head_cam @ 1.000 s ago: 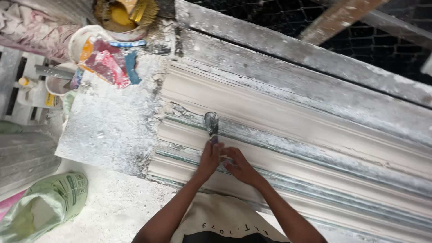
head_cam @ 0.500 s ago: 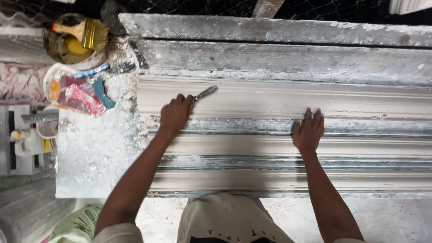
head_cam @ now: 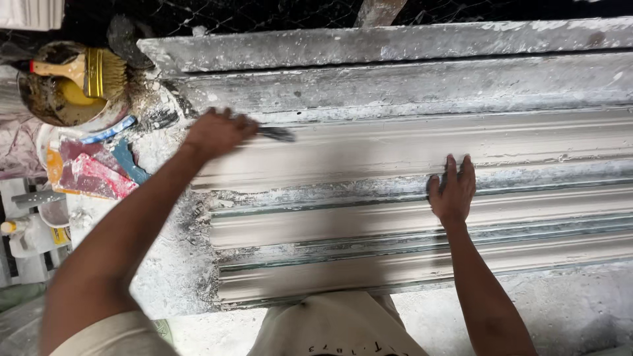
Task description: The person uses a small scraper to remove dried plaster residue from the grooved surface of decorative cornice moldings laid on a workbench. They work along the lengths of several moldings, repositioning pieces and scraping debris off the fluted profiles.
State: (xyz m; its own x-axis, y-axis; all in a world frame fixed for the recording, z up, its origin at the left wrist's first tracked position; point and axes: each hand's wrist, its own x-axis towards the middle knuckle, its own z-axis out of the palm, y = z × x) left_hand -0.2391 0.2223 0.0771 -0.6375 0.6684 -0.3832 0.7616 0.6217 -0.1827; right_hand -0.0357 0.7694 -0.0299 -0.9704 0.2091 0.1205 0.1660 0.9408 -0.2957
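Observation:
A long ribbed plaster moulding [head_cam: 409, 145] lies across the worktable, pale and smeared with grey. My left hand [head_cam: 216, 132] is closed around a small dark-bladed scraper [head_cam: 275, 134] whose blade rests on the moulding's upper left part. My right hand [head_cam: 452, 190] lies flat on a grey groove in the middle of the moulding, fingers spread, holding nothing.
At the upper left a bowl [head_cam: 46, 105] holds a yellow-handled brush [head_cam: 82, 71]. Below it lie red, blue and orange plastic scrapers in a white tub [head_cam: 92, 168]. Plaster dust covers the table [head_cam: 171, 264] left of the moulding. A white bottle [head_cam: 26, 234] stands at the far left.
My left hand has slid the scraper leftward and up along the moulding. My right hand stays flat on the groove. The view has shifted and come nearer.

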